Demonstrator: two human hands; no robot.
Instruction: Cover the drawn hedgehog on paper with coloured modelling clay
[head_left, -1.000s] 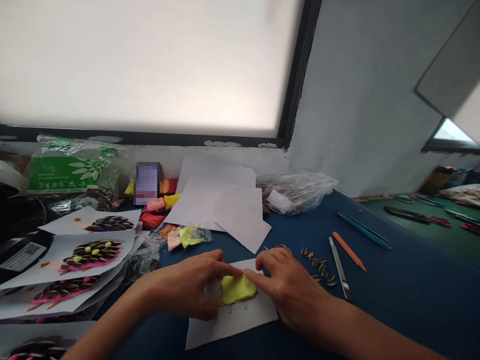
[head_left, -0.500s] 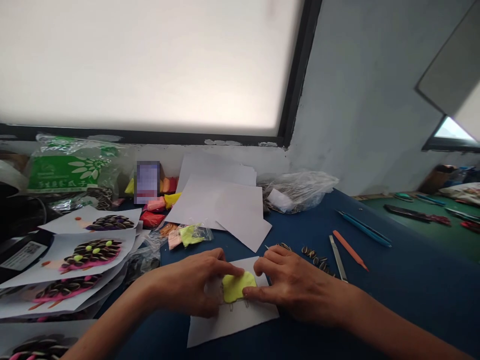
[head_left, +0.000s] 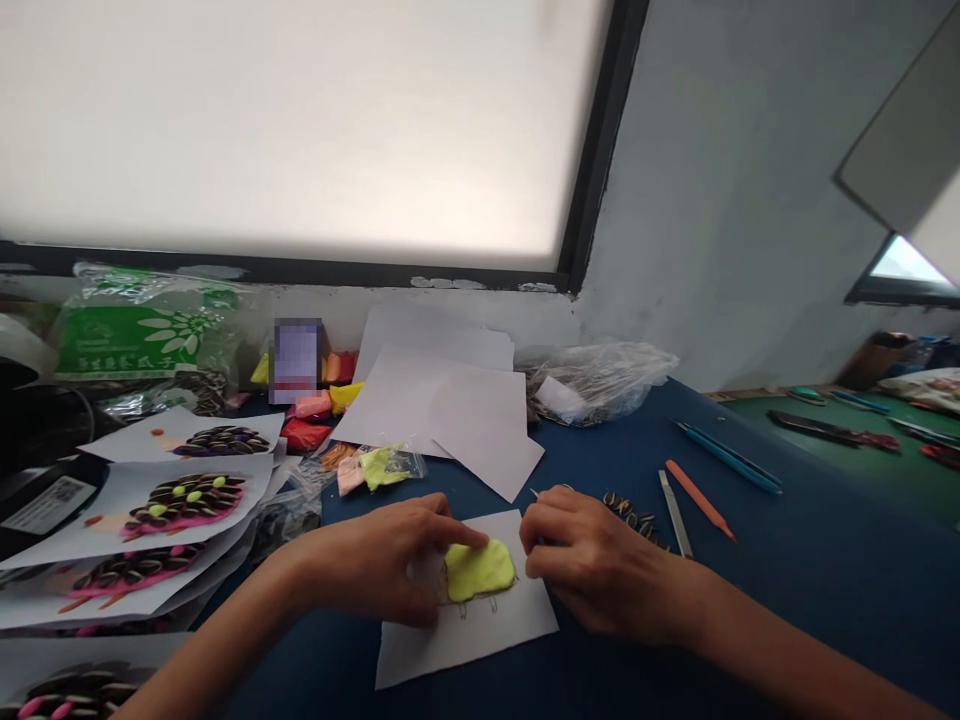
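Clay [head_left: 480, 572] is lying near the far edge of the paper [head_left: 480, 645], drawn legs [head_left: 463, 610] showing bare, no seeds [head_left: 628, 514] sitting on it yet; the left hand [head_left: 390, 560], unclenched, is touching it, the right hand [head_left: 600, 560] is curling beside it, grip unclear

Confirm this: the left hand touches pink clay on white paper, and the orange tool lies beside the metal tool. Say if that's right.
The colour is wrong: the head view shows the clay is yellow, not pink. The rest stands: the left hand touches it on white paper, and the orange tool lies beside the metal tool.
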